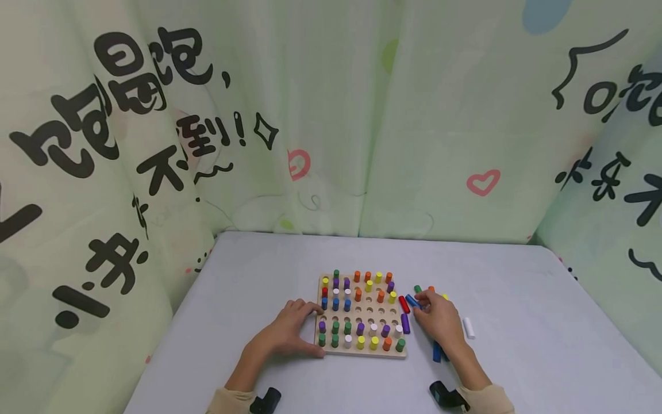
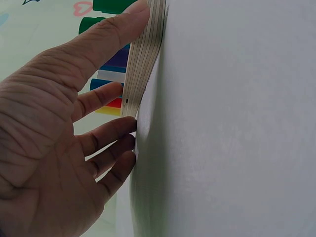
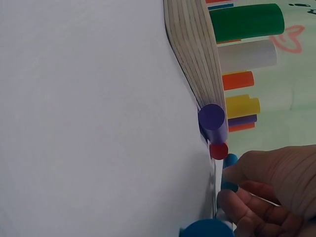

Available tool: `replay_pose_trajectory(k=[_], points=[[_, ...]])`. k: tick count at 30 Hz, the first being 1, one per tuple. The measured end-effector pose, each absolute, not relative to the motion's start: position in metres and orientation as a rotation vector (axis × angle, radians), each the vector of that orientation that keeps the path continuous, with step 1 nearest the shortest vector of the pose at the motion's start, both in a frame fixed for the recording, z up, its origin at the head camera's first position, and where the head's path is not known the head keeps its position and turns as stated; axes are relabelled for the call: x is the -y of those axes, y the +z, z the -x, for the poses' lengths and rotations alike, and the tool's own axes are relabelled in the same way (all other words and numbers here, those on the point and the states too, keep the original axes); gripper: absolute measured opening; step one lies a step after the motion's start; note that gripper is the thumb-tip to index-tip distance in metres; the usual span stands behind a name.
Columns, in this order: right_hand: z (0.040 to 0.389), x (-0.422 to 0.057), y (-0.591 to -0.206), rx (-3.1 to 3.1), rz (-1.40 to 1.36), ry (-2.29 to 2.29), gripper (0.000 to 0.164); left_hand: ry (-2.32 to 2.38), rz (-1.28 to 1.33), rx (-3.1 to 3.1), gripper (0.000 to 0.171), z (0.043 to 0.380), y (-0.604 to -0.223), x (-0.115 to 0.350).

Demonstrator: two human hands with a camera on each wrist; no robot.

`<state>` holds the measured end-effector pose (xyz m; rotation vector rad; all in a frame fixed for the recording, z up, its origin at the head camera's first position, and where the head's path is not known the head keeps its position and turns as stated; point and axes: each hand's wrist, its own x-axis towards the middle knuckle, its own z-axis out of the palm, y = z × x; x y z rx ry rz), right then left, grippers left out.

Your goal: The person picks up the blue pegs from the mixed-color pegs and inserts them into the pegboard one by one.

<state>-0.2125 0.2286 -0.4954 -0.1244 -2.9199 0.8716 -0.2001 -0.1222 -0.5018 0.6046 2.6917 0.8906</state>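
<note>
A wooden pegboard (image 1: 357, 352) lies on the table, with coloured pegs standing in its rows and round holes showing across its middle. My left hand (image 1: 292, 330) rests against its left side, thumb at the near corner and index finger farther up the edge. In the left wrist view those fingers (image 2: 108, 129) look fairly straight along the layered edge. To the right of the board, my right hand (image 1: 438, 319) pinches a blue peg (image 1: 411, 301) between thumb and fingertips, low over the table. A red peg (image 1: 404, 304) and a purple peg (image 1: 405, 324) lie beside the board's right edge.
Around my right hand lie more loose pegs: green (image 1: 418, 288), orange (image 1: 431, 288), blue (image 1: 437, 352) and white (image 1: 469, 328). The white-covered table (image 1: 258, 259) meets printed curtains (image 1: 331, 190) at the back and sides. Black devices (image 1: 266, 401) sit at both wrists.
</note>
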Motion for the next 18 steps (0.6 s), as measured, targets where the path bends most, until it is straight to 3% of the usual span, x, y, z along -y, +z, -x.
replay_pose_trajectory(k=[18], points=[[0.198, -0.219, -0.487, 2.843, 0.117, 0.976, 0.029, 0.888, -0.592, -2.693, 0.083, 0.198, -0.5, 0.122]])
